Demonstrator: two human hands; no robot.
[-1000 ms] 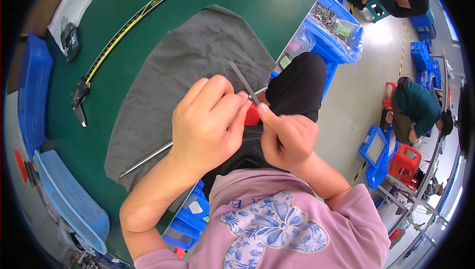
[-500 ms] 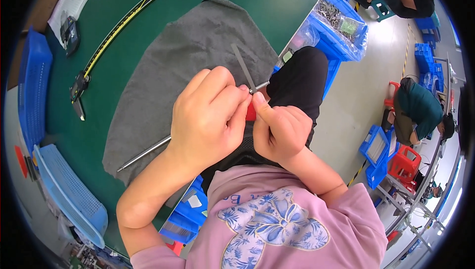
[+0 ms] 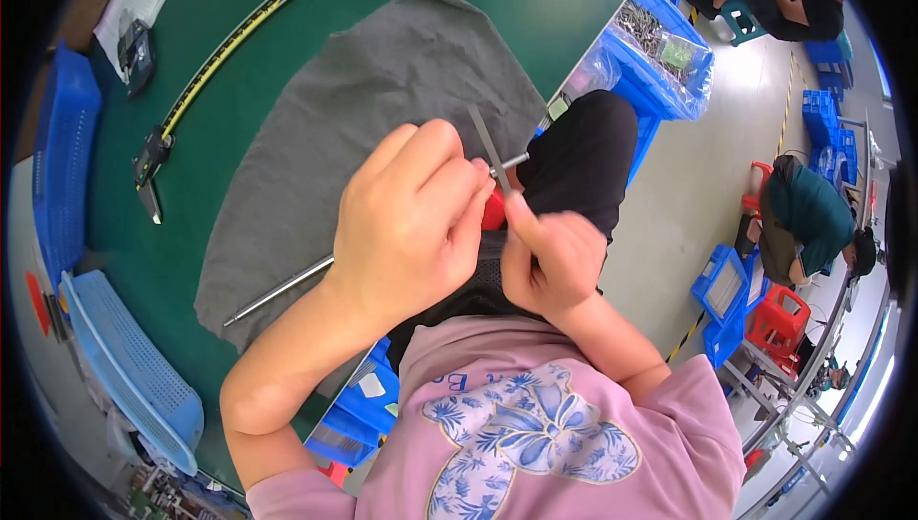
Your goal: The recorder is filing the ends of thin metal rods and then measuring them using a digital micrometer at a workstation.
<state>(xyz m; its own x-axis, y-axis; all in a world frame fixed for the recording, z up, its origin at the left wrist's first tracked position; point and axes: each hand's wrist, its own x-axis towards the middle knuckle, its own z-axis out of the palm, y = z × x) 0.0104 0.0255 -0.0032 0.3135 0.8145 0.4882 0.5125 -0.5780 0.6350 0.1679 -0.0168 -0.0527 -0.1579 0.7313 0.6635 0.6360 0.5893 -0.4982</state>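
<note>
My left hand [image 3: 411,209] is closed, pinching a slim metal rod [image 3: 511,164] whose short end juts out past its fingertips. A longer piece of rod on the other side of that hand lines up with it; the stretch between is hidden. My right hand [image 3: 555,257], slightly blurred, is closed with its thumb pressed along a thin, flat grey file [image 3: 491,142]. The file crosses the rod right beside my left fingertips, and its free end points away from me. Below both hands a grey cloth [image 3: 382,75] covers part of the green table [image 3: 287,42].
A digital caliper [image 3: 153,152] lies left of the cloth, near a small dark device [image 3: 136,56] on papers. Blue baskets [image 3: 134,367] line the left edge. On the right, a blue bin [image 3: 660,52] holds metal parts. Two people sit farther right.
My right hand has shifted a little right and toward me, drawing the file along with it across the rod. My left hand keeps its grip almost in place.
</note>
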